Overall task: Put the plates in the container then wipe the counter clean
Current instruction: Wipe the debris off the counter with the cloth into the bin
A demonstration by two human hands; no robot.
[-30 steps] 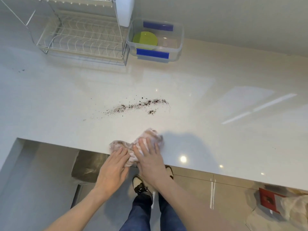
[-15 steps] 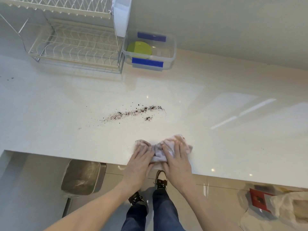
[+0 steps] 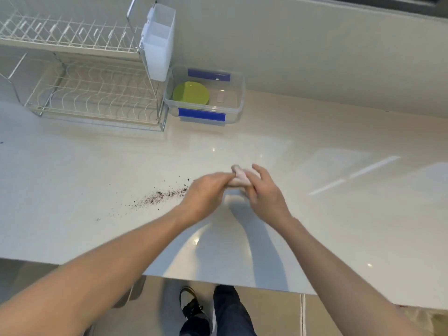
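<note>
While the plates step looks settled, we note the tabletop (image 3: 315,166) first: broad, pale, glossy, hard, so our judgement is that a cloth will slide on it freely and crumbs will skate ahead rather than lift. Toward its far left corner stands the wire dish rack (image 3: 92,93), racks bare of plates as far as we see, with a white cutlery holder (image 3: 158,42) hung on its right end. Just beside the rack, against the far edge, sits the clear container (image 3: 232,103) with blue clips; a green plate (image 3: 191,95) lies flat inside it, lid off.

Dark crumbs (image 3: 164,195) trail across the middle of the tabletop, running from left of centre up to our left hand. They look dry and fine.

Both hands meet over the tabletop's middle. Left hand (image 3: 206,190) has fingers curled onto the near end of the pale cloth (image 3: 238,178); right hand (image 3: 263,190) cups the other side, fingers bent round it. The frame is blurred here, so exact finger placement is unclear.

Cloth handling, our judgement: light, soft, limp, bunches easily. Best taken by the wad itself, folded to a pad, palm flat on top, then drawn through the crumbs toward the near edge. A loose edge could scatter them.
</note>
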